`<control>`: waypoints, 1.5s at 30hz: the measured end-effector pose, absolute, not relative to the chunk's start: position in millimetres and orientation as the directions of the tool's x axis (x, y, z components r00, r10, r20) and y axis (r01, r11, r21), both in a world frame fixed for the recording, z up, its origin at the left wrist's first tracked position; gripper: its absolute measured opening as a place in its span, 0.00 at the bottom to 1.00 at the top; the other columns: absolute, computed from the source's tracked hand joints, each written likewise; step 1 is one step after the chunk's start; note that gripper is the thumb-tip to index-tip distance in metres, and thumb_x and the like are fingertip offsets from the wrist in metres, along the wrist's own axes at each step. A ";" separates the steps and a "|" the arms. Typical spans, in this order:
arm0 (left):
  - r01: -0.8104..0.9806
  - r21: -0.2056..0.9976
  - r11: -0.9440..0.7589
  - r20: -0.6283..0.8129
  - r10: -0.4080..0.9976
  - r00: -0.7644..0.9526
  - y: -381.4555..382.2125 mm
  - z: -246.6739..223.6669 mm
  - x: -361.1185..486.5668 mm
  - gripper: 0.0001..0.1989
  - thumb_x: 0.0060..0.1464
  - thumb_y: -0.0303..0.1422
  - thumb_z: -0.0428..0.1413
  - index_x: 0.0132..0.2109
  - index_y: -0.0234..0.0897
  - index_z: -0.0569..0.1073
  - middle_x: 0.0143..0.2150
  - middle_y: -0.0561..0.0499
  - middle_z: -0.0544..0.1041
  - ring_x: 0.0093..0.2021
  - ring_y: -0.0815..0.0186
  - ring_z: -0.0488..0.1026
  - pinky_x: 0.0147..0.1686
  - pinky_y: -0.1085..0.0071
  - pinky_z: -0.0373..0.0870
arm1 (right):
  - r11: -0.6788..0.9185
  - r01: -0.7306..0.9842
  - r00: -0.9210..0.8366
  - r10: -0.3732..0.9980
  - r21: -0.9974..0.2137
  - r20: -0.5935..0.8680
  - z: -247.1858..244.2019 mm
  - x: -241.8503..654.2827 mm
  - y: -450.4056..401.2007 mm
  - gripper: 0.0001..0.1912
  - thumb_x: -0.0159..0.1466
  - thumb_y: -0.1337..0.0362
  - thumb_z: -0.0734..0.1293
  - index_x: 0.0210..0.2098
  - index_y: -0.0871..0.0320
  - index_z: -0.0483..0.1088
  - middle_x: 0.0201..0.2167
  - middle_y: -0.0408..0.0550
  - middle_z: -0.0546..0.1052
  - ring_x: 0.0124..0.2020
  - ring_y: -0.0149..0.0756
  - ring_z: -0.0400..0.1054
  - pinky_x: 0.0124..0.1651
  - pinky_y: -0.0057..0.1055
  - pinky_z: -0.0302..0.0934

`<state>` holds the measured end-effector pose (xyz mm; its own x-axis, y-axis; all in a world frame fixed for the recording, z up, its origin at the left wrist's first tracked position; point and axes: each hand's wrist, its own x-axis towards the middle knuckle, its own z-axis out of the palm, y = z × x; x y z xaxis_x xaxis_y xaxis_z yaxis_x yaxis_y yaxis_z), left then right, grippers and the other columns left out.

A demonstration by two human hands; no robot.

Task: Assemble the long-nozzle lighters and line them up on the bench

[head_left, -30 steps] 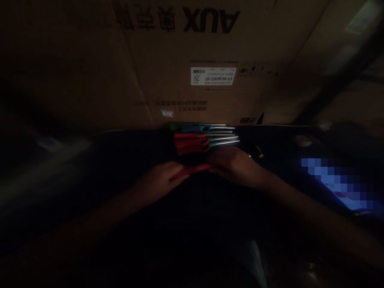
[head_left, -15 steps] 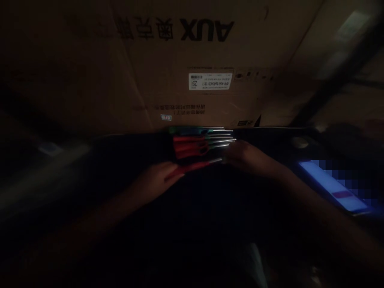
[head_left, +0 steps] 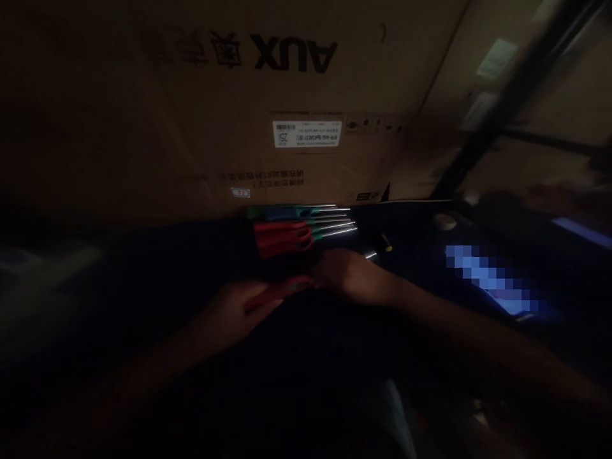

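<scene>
My left hand (head_left: 239,312) is closed around the red handle of a long-nosed lighter (head_left: 287,288), with the trigger loop facing right. At the lighter's front end my right hand (head_left: 347,274) has its fingers closed; the metal nozzle is hidden behind them. Just beyond both hands lies a row of similar lighters, several with red handles (head_left: 280,239) and a blue one (head_left: 282,213). Their metal nozzles (head_left: 337,227) point right. A small shiny metal piece (head_left: 370,256) shows behind my right wrist.
A large cardboard box (head_left: 191,140) with upside-down print stands behind the row. To the right are a small black-and-yellow object (head_left: 387,243), a round pale object (head_left: 444,222) and a lit phone screen (head_left: 492,277). The scene is very dark.
My right hand has moved left along the lighter, from the nozzle's tip to near the trigger loop. The view has turned right, uncovering the black-and-yellow object.
</scene>
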<state>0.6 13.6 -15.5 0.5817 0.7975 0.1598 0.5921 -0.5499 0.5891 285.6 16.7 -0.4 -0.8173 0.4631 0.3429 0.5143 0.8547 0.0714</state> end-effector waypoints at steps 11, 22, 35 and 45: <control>0.523 0.260 -0.812 0.336 0.583 0.739 6.8 -21.8 -2.6 0.14 0.70 0.39 0.48 0.46 0.38 0.77 0.40 0.49 0.81 0.37 0.62 0.79 0.38 0.68 0.73 | 0.846 0.494 -0.821 0.530 -0.203 0.210 2.5 281.1 8.3 0.07 0.70 0.70 0.62 0.40 0.62 0.72 0.35 0.54 0.77 0.37 0.39 0.69 0.41 0.33 0.61; 0.666 0.203 -0.718 0.221 0.696 0.683 16.2 -12.9 9.9 0.19 0.69 0.43 0.48 0.59 0.39 0.70 0.53 0.44 0.75 0.47 0.57 0.77 0.45 0.62 0.74 | 0.699 0.624 -0.704 0.697 -0.351 0.136 25.2 304.6 23.2 0.13 0.70 0.54 0.66 0.44 0.58 0.74 0.42 0.50 0.77 0.41 0.36 0.72 0.43 0.32 0.65; 0.638 0.460 -0.617 0.152 0.763 0.629 9.1 3.0 -5.2 0.13 0.58 0.32 0.58 0.51 0.40 0.76 0.42 0.50 0.75 0.35 0.66 0.75 0.33 0.71 0.70 | -0.102 0.970 0.161 0.950 -0.221 0.269 21.4 371.8 54.3 0.16 0.67 0.65 0.62 0.51 0.66 0.71 0.42 0.68 0.80 0.43 0.56 0.78 0.45 0.47 0.69; 0.529 0.570 -0.629 0.198 0.730 0.654 1.5 0.5 6.5 0.09 0.55 0.25 0.60 0.44 0.37 0.78 0.42 0.49 0.76 0.36 0.66 0.75 0.35 0.72 0.71 | 0.640 0.516 -0.537 0.759 -0.569 0.367 9.0 228.3 25.3 0.16 0.70 0.67 0.61 0.55 0.56 0.71 0.52 0.52 0.79 0.50 0.39 0.75 0.55 0.38 0.68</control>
<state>6.5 1.5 0.5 0.6543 0.7299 0.1980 0.5291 -0.6288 0.5697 228.3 25.3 9.0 -0.5371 0.7594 0.3672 0.5164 0.6402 -0.5688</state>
